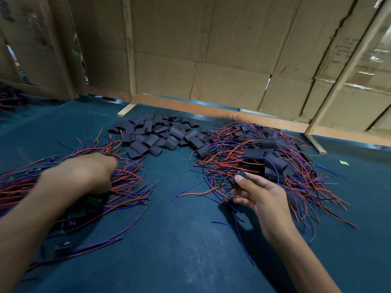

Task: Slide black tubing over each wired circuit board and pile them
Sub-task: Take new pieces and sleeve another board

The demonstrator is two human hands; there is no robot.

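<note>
A heap of short black tubing pieces [160,134] lies at the middle back of the blue table [179,240]. On the left spreads a pile of bare green circuit boards [93,201] with red and blue wires. My left hand [84,174] reaches into that pile with its fingers curled down among the wires; what they hold is hidden. To the right lies a pile of tubed boards [273,161] with their wires. My right hand [260,197] pinches one black tubing piece [239,179] between thumb and fingers, just in front of that pile.
Cardboard panels [211,60] on wooden frames wall off the back of the table. More red and blue wires [12,100] lie at the far left. A small green scrap [344,162] sits at the right.
</note>
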